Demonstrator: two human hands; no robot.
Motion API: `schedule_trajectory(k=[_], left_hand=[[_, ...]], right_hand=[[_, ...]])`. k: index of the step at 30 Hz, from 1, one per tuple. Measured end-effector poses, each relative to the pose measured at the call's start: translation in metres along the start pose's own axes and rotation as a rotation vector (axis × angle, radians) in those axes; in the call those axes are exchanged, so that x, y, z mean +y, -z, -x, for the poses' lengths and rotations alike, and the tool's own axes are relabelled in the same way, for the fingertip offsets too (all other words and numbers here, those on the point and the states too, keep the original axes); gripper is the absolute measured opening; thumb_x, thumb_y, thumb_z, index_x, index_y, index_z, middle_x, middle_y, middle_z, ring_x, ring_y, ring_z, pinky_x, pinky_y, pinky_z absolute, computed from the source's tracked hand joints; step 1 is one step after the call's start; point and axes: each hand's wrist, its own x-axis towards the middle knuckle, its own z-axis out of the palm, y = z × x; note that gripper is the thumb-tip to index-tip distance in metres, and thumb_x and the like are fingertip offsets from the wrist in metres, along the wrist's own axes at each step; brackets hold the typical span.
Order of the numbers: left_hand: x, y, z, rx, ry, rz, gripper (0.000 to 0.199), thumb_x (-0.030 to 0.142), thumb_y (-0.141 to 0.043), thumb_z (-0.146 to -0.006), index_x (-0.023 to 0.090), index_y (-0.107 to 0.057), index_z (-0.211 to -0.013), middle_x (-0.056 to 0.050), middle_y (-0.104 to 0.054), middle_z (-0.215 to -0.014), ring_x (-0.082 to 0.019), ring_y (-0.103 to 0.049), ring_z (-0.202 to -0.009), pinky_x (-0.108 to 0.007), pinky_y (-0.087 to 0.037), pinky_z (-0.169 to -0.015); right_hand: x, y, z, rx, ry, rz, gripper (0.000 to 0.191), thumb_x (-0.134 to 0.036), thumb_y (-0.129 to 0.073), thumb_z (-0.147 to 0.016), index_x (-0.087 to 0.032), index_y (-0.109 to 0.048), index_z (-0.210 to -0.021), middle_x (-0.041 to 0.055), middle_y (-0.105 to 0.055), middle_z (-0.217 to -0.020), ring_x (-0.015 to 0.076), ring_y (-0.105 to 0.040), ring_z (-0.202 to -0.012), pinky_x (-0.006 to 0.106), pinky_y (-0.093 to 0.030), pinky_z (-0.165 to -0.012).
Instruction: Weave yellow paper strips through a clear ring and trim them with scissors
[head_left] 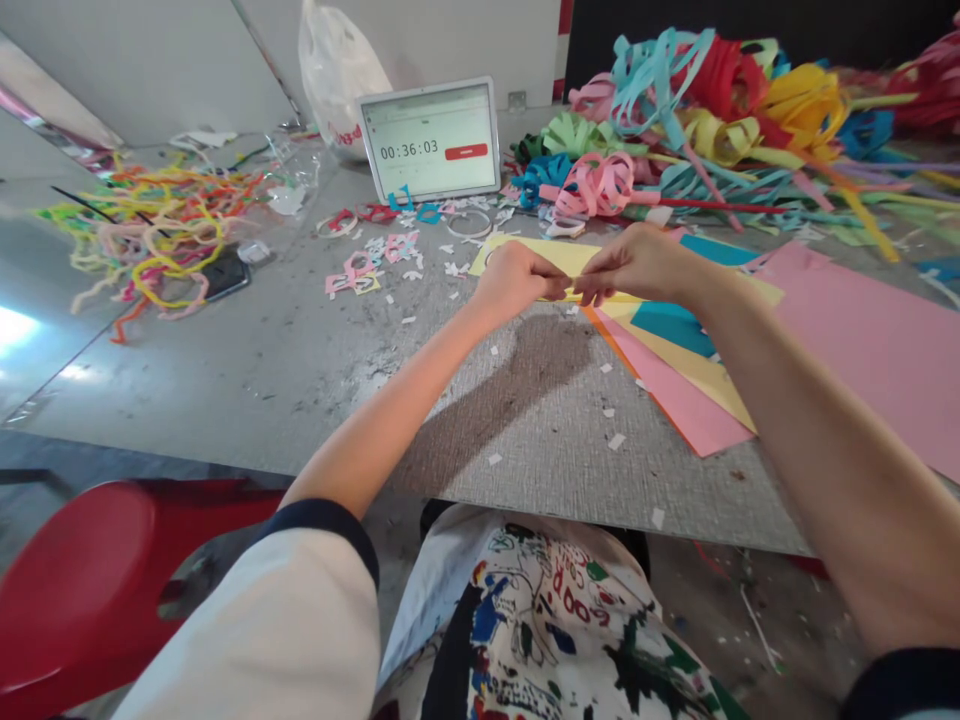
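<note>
Over the far middle of the table, my left hand (517, 275) and my right hand (637, 262) meet almost fingertip to fingertip. Both are closed in a pinch on the near edge of a yellow paper sheet (566, 254). That edge looks folded or rolled, though my fingers cover much of it. Beneath and to the right lie overlapping coloured sheets, among them a blue sheet (671, 328) and a pink sheet (705, 425). A larger pink sheet (862, 345) spreads farther right.
A tablet showing a timer (431, 145) stands behind, beside a white plastic bag (341, 75). Curled paper-strip flowers (675, 110) pile up at the back right. Pipe cleaners (165, 230) lie tangled left, near a phone (225, 275). Paper scraps (375, 260) litter the table; a red stool (82, 580) stands below.
</note>
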Motion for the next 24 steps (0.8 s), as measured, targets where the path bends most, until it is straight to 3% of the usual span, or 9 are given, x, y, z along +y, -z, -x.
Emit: schedule_trajectory(k=[3, 9, 17, 24], left_hand=[[0.002, 0.001, 0.001, -0.077, 0.002, -0.031, 0.014, 0.008, -0.085, -0.078, 0.020, -0.086, -0.071, -0.004, -0.079, -0.069, -0.027, -0.081, -0.081, -0.054, -0.063, -0.106], [-0.005, 0.011, 0.001, -0.052, 0.105, 0.063, 0.011, 0.011, -0.087, -0.080, 0.013, -0.083, -0.070, -0.010, -0.078, -0.070, -0.028, -0.083, -0.086, -0.051, -0.065, -0.102], [-0.003, 0.016, 0.005, -0.100, 0.128, 0.115, 0.019, 0.031, -0.094, -0.083, 0.014, -0.083, -0.083, -0.010, -0.079, -0.079, -0.023, -0.082, -0.082, -0.039, -0.068, -0.086], [0.003, 0.008, 0.003, -0.100, 0.010, -0.016, 0.014, 0.017, -0.078, -0.092, 0.013, -0.081, -0.079, -0.006, -0.075, -0.070, -0.014, -0.074, -0.069, -0.030, -0.063, -0.079]], right_hand=[[0.001, 0.000, 0.001, 0.000, -0.028, -0.064, 0.025, -0.014, -0.082, -0.093, -0.017, -0.083, -0.068, 0.0106, -0.077, -0.067, 0.0170, -0.068, -0.064, 0.032, -0.054, -0.068], [0.003, 0.010, 0.003, 0.043, -0.120, -0.013, 0.028, -0.003, -0.080, -0.089, -0.017, -0.082, -0.064, 0.0073, -0.075, -0.063, 0.0123, -0.064, -0.059, 0.030, -0.051, -0.069], [0.009, 0.014, 0.003, 0.037, -0.105, 0.054, 0.025, -0.011, -0.078, -0.092, -0.018, -0.082, -0.069, 0.0087, -0.079, -0.069, 0.0149, -0.069, -0.065, 0.031, -0.051, -0.071], [0.000, 0.004, 0.003, 0.096, -0.012, 0.127, 0.011, -0.020, -0.079, -0.092, -0.021, -0.086, -0.083, 0.0054, -0.081, -0.081, 0.0185, -0.073, -0.079, 0.033, -0.054, -0.080]])
